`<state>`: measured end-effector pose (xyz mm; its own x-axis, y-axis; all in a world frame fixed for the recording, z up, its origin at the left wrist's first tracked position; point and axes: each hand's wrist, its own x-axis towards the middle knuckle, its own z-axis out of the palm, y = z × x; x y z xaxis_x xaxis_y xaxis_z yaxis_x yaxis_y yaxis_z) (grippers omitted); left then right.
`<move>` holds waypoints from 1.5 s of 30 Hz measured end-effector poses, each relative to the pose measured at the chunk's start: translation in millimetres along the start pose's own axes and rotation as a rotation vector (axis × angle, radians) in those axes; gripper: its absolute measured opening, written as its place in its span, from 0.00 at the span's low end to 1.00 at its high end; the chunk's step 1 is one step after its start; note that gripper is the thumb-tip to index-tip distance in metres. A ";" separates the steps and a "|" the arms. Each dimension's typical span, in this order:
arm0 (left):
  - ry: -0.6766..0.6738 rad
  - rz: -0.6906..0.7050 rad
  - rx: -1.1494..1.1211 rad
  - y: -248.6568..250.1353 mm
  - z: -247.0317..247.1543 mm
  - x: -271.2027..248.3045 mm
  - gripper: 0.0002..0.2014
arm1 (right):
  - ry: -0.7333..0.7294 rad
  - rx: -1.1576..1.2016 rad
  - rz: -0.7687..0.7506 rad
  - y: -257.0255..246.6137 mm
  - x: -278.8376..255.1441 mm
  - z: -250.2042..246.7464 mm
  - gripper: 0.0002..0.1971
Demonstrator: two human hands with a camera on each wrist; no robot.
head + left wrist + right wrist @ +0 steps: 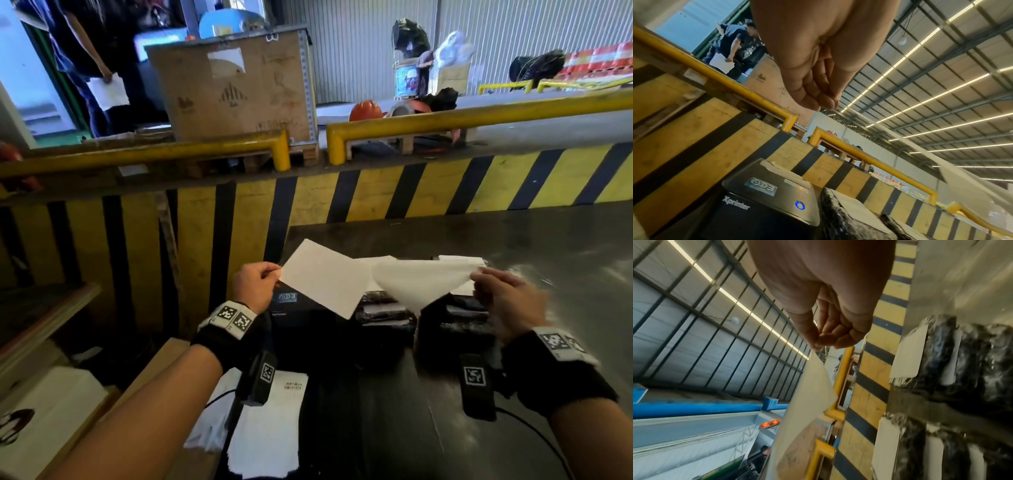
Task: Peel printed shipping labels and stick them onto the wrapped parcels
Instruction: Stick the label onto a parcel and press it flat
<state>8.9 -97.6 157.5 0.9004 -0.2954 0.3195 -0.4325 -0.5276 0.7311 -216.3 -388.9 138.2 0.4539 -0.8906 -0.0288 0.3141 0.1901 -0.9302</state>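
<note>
Left hand [256,282] pinching the near-left corner of a stiff white sheet [325,282], thumb against curled fingers. Right hand [507,301] pinching one corner of a thinner, translucent sheet [416,282] that sags between the hands. Sheets parted in mid-air above the printer and parcels; overlapping near the middle, joined or fully apart cannot be told. Which is label and which is backing: not certain, probably the stiff one the label.

Below the left hand, black label printer [764,199], indicator lit blue, at the left edge of the grey tabletop [513,236]. Just right of it, black wrapped parcels [385,313] in a row, a further one [455,322] under the right hand.

Progress, judged: right wrist view shows white labels [908,353] already stuck on ends of two parcels. Current label peeled or nearly so, not yet applied. Left to do: drop the backing, lay the label on a bare parcel, press flat. Count of unlabelled parcels not determinable. More printed paper [270,421] hanging off the tabletop's near-left edge.
</note>
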 end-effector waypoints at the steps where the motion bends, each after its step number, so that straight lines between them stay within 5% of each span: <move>1: 0.013 -0.012 0.028 0.0 -0.6 1.6 0.08 | 0.016 0.004 -0.019 -2.4 6.2 -9.4 0.08; 10: -0.156 -0.036 0.145 -6.7 11.6 -31.4 0.07 | -0.379 -0.315 -0.035 41.0 2.8 -1.0 0.05; 16: -0.260 -0.179 0.105 -43.8 4.8 -58.1 0.06 | -0.600 -0.469 0.187 135.9 -25.6 43.8 0.08; 21: -0.282 -0.299 0.041 -82.5 2.5 -75.0 0.07 | -0.571 -0.552 0.398 209.5 -49.9 71.1 0.08; 29: -0.339 -0.296 -0.103 -105.3 0.5 -65.2 0.05 | -0.491 -0.758 0.437 266.2 -69.4 99.1 0.07; 33: -0.403 -0.223 -0.172 -97.0 6.0 -45.2 0.04 | -0.501 -0.871 0.344 250.4 -67.1 105.7 0.09; 38: -0.403 -0.121 -0.280 -68.1 22.8 -15.0 0.05 | -0.468 -0.521 0.114 175.4 -79.9 129.7 0.03; 41: -0.394 -0.072 -0.315 -43.2 37.6 -3.8 0.06 | -0.563 -0.695 -0.113 141.5 -87.1 137.5 0.05; 45: -0.341 -0.063 -0.350 -13.5 53.9 1.5 0.07 | -0.488 -0.870 -0.286 117.7 -83.6 134.7 0.12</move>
<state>13.5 -133.8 115.6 0.8321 -0.5464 0.0955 -0.2832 -0.2704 0.9202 -105.0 -236.4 80.5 0.8062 -0.5548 0.2056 -0.1599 -0.5389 -0.8271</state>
